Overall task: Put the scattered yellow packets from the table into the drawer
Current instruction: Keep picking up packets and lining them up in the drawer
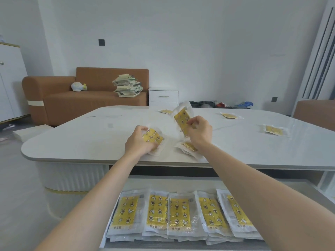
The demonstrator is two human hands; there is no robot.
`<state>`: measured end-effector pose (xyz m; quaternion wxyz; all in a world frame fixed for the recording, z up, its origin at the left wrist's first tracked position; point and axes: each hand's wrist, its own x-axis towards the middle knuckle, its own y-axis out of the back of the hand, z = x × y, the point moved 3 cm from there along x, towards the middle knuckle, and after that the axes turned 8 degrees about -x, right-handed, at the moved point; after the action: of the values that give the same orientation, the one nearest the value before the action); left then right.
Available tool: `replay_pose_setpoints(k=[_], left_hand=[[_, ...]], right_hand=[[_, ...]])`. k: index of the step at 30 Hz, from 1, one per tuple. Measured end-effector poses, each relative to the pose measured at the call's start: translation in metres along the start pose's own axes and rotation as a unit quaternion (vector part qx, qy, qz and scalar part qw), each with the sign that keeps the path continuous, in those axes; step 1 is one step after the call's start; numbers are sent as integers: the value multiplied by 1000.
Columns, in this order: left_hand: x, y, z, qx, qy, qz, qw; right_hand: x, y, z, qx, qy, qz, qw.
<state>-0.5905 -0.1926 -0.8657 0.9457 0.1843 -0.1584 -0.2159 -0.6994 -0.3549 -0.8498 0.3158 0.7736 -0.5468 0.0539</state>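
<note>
My left hand [138, 142] grips a yellow packet [154, 138] lying on the white table [81, 138] near its front edge. My right hand [199, 131] holds a second yellow packet [182, 120] lifted upright above the table. Under my right wrist lies a third packet [188, 147]. More packets lie scattered farther off: one at the back [165, 111], one at the back right [230, 115], one at the right [274, 129]. Below the table's front edge the open drawer [181, 182] holds several yellow packets [178, 212] in a row, stacked in layers.
A brown sofa [81, 98] with a pile of books [127, 86] and a soft toy stands behind the table. A small white nightstand [163, 96] is next to it. A brown chair back [315, 113] stands at the table's right side.
</note>
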Motion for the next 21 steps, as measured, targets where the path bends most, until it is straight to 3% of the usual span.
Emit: replay_pose_setpoints(k=[4, 8, 11, 16, 21], left_hand=[[1, 6, -2, -115, 27, 23, 993], [-1, 5, 2, -310, 100, -23, 945], [-8, 13, 7, -357, 115, -22, 927], [-24, 29, 11, -394, 136, -47, 908], [-44, 38, 13, -432, 146, -60, 888]], right_hand=[[0, 4, -13, 105, -32, -26, 994], [-9, -1, -26, 211, -104, -125, 964], [-19, 3, -40, 270, -130, -184, 936], [-42, 4, -57, 241, -136, -243, 930], [-54, 8, -68, 175, -89, -228, 954]])
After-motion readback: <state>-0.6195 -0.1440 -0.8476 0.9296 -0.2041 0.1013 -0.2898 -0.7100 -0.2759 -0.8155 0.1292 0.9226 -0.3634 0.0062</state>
